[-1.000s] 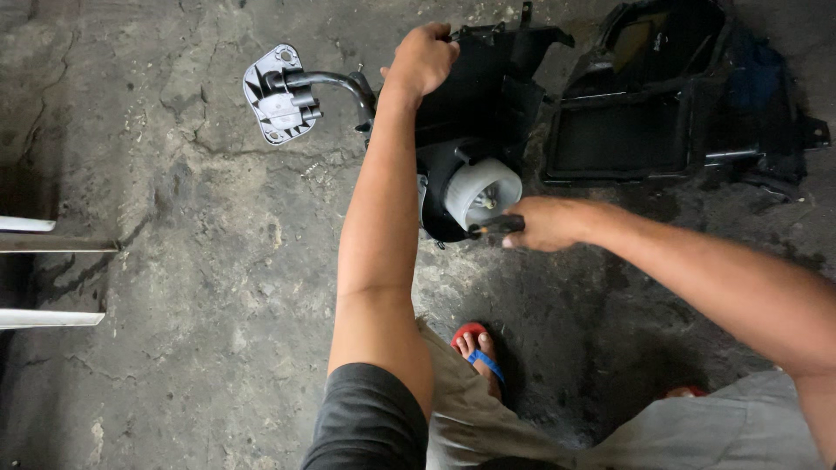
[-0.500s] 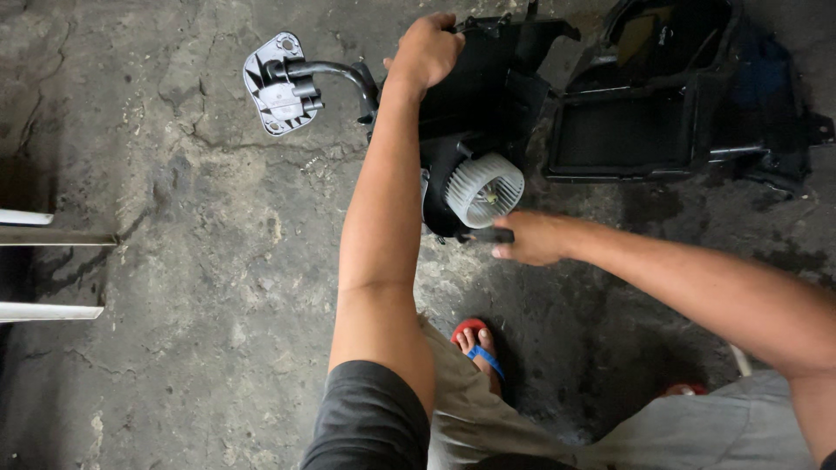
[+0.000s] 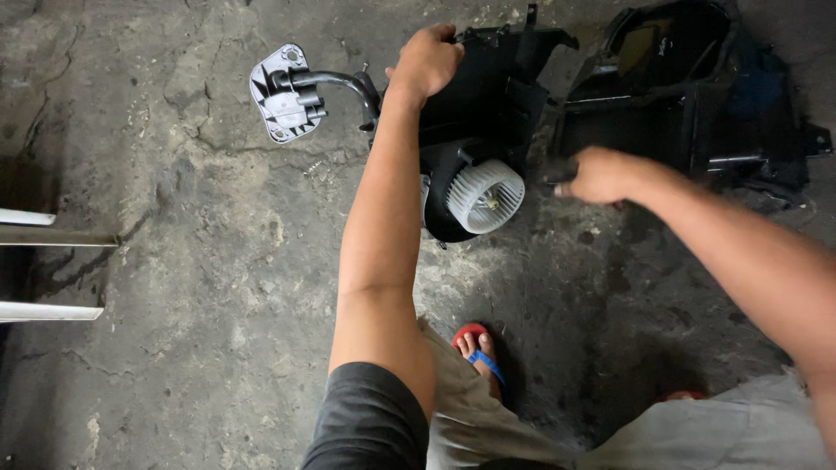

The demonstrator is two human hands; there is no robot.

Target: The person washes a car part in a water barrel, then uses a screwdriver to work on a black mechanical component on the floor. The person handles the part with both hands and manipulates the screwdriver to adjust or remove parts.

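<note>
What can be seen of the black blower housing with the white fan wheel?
The black blower housing looks like moulded plastic and stands on the cracked concrete floor. A white ribbed fan wheel sits in its round lower opening, facing the camera. A bent black pipe with a grey flange plate juts to one side. The left hand grips its top edge; the right hand is apart from it.

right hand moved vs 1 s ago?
Yes. The right hand has pulled away to the right of the white blower wheel; earlier it sat just below it. The left hand keeps gripping the black housing.
</note>
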